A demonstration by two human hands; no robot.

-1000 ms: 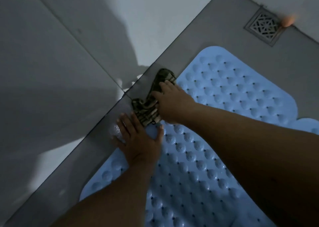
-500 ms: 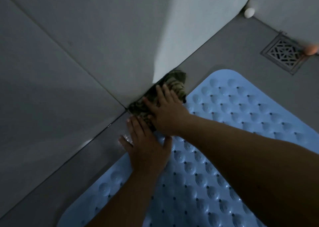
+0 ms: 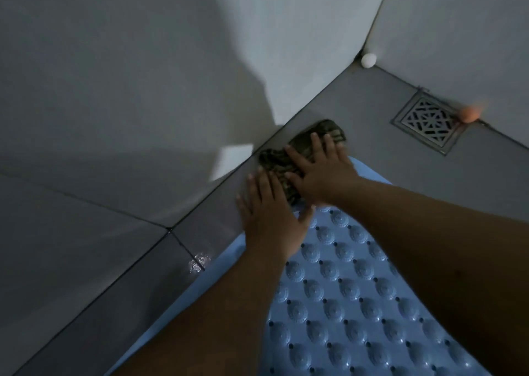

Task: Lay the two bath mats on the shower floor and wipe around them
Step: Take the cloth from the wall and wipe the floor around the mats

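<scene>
Sliding cloth [image 3: 286,161] farther along wall under right hand [image 3: 320,172].

No readable text, labels, brands, numbers or signs anywhere in view; surfaces are plain and the lighting is dim.

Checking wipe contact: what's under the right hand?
The right hand presses flat on the dark patterned cloth, which lies on grey floor beside the blue mat. Floor beneath the cloth is hidden.
</scene>
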